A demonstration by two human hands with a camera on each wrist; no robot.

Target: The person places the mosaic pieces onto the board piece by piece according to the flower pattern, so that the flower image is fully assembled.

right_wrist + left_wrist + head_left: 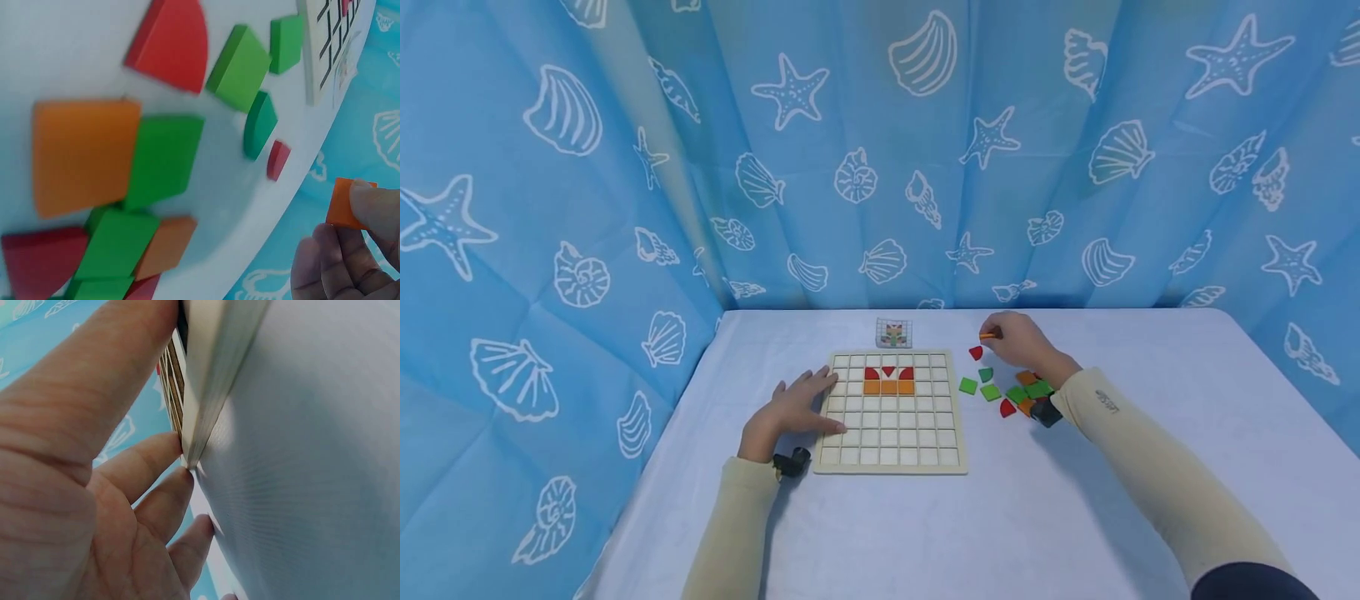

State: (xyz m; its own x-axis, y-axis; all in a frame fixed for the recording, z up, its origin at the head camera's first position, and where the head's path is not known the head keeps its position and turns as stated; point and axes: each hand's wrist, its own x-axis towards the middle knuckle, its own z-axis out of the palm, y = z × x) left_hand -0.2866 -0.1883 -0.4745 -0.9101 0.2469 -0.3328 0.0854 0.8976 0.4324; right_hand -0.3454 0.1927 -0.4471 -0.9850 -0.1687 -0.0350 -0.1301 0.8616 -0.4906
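A cream grid board (891,470) lies on the table, with a row of orange squares (889,387) and red pieces (872,372) just above them. My left hand (792,408) rests along the board's left side, fingers spread and thumb over the rim; the left wrist view shows fingertips at the board's edge (206,381). Right of the board, my right hand (1018,340) pinches an orange square tile (341,204) between thumb and fingers, held above the table. Beneath and around that hand lie loose tiles, among them a red quarter-round (1007,408) and a green square (990,392).
Behind the board is a small pattern card (894,333) with a coloured figure on a grid. A white cloth covers the table (880,542). A blue curtain (880,225) with shells and starfish hangs at the back and left. Each wrist wears a small black camera (793,462).
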